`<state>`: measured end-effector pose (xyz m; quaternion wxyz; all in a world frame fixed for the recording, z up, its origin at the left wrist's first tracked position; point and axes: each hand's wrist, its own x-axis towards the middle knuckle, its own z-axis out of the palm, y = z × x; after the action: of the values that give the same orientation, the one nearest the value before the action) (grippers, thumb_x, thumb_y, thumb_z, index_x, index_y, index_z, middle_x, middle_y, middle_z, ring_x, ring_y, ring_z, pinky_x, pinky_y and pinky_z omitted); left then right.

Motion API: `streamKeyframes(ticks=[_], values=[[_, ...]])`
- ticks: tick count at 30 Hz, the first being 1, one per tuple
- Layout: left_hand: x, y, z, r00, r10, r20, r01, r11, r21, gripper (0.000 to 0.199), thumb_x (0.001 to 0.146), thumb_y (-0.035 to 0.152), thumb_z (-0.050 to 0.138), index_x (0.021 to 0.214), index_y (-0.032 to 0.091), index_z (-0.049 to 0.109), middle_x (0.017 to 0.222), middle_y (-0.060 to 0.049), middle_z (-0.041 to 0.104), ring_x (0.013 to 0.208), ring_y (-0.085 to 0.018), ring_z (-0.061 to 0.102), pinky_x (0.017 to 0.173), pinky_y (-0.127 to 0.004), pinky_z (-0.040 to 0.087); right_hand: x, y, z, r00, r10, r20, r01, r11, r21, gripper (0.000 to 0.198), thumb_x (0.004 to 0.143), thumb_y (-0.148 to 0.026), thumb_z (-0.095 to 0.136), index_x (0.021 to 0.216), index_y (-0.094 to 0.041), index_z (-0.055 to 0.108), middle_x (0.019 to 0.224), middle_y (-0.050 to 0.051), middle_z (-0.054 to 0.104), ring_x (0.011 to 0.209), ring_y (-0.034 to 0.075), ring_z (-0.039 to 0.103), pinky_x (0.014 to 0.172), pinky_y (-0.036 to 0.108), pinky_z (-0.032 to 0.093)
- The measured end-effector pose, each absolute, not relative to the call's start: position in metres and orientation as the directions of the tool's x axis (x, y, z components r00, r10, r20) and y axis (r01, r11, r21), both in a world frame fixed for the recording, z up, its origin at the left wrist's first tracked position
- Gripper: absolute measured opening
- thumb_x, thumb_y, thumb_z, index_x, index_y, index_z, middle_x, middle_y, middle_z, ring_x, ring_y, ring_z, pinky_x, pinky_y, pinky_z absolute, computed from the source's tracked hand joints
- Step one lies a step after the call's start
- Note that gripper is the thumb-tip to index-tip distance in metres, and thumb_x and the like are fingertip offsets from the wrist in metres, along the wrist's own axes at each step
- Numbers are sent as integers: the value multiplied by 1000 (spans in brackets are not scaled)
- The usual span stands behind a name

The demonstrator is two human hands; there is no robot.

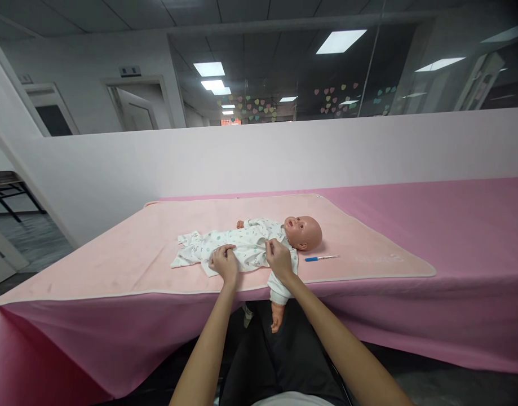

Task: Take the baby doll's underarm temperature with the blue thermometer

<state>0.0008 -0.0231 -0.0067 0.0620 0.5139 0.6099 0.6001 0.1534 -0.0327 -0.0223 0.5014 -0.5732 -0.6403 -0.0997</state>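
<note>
A baby doll (304, 232) lies on its back with its head to the right, dressed in a white patterned baby outfit (251, 248). One doll arm (277, 316) hangs over the table's front edge. My left hand (225, 263) is closed on the cloth near the doll's lower body. Up by the chest, my right hand (279, 257) pinches the front of the outfit. The cloth between my hands is drawn into folds. My fingertips are partly hidden, so whether a fastener is between them cannot be made out.
Beneath the doll is a peach pad (127, 248) with a pale border, laid over a pink tablecloth (461, 237). A thin blue-and-clear stick (318, 259) lies right of my right hand, below the doll's head. Behind the table rises a white half wall (284, 158) with glass above.
</note>
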Motion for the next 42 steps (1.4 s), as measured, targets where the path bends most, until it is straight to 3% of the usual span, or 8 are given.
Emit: streamKeyframes(ticks=[2, 5, 8, 11, 17, 27, 35, 42], values=[[1, -23, -7, -464, 702, 541, 551, -250, 796, 25, 74, 16, 40, 65, 24, 62, 82, 1, 66, 90, -19, 54, 91, -39, 25, 153, -37, -20, 208, 619, 757, 825, 305, -476, 30, 92, -30, 29, 79, -17, 53, 60, 2, 56, 53, 13, 51, 52, 22, 33], [1, -23, -6, -466, 703, 536, 555, -239, 797, 25, 75, 17, 40, 67, 24, 62, 83, 0, 66, 91, -20, 54, 91, -39, 25, 151, -43, -14, 241, 556, 795, 840, 290, -458, 30, 91, -27, 27, 92, -15, 54, 78, 8, 61, 65, 15, 56, 55, 22, 37], [3, -25, -5, -447, 703, 553, 589, -234, 774, 23, 77, 20, 41, 73, 24, 64, 87, -1, 66, 93, -21, 53, 90, -40, 24, 143, -45, -9, 9, 578, 816, 901, 349, -257, 31, 88, -21, 30, 107, -14, 53, 100, 13, 60, 74, 16, 58, 57, 22, 39], [7, -28, -3, -363, 703, 611, 666, -263, 698, 22, 78, 23, 44, 81, 26, 65, 95, -2, 65, 98, -22, 50, 91, -41, 22, 132, -42, -8, -221, 657, 721, 908, 409, -95, 33, 83, -17, 36, 112, -17, 53, 109, 11, 58, 71, 14, 58, 55, 22, 39], [13, -32, -2, -92, 710, 698, 771, -392, 501, 18, 77, 24, 49, 85, 29, 65, 106, -2, 61, 105, -24, 45, 92, -41, 21, 125, -35, -11, -68, 705, 706, 910, 333, -245, 23, 86, -20, 40, 102, -19, 57, 101, 7, 61, 81, 15, 58, 62, 22, 41], [10, -36, 1, -109, 715, 690, 739, -406, 537, 16, 81, 23, 45, 80, 23, 61, 89, -4, 64, 96, -22, 50, 88, -37, 27, 134, -30, -17, -41, 700, 713, 781, 468, -414, 19, 89, -26, 41, 91, -19, 59, 85, 3, 66, 77, 15, 60, 68, 23, 42], [15, -43, 4, 108, 678, 727, 763, -525, 376, 17, 80, 21, 45, 88, 23, 60, 96, -4, 64, 97, -21, 50, 91, -38, 25, 134, -34, -17, -81, 596, 799, 766, 550, -333, 23, 87, -16, 39, 95, -19, 60, 106, 5, 61, 85, 14, 59, 69, 22, 44], [12, -38, 0, 94, 682, 725, 737, -537, 410, 22, 87, 25, 38, 89, 22, 59, 91, -3, 66, 89, -18, 54, 88, -36, 29, 133, -34, -16, -62, 589, 806, 777, 535, -332, 18, 89, -22, 42, 91, -18, 59, 85, 3, 64, 78, 14, 59, 67, 22, 42]])
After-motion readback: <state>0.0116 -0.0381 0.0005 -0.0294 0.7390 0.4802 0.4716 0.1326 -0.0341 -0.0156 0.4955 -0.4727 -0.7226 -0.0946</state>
